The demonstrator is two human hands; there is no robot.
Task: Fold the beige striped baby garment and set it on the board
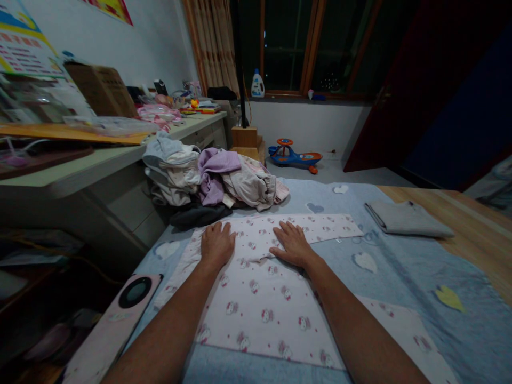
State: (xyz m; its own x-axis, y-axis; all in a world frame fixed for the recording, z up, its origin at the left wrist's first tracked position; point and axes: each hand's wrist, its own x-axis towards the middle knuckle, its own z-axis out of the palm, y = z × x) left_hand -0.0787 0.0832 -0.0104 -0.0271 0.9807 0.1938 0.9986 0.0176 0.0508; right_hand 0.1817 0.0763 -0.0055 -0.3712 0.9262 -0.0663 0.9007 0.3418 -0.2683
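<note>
A pair of pale pink pajama pants with a cat-face print lies spread on a light blue blanket. One leg stretches to the right along the far side, and the other shows at the lower right, partly behind my right forearm. My left hand rests palm down on the far left part of the pants, near the gathered waist edge. On the upper middle of the cloth lies my right hand, flat with its fingers spread, beside a small wrinkle. Both hands are open, and neither grips the fabric.
Beyond the pants is a heap of clothes. A folded grey garment lies at the right, by the bare wood. A pink phone sits at the left edge. The cluttered desk stands left; a ride-on toy car is on the floor.
</note>
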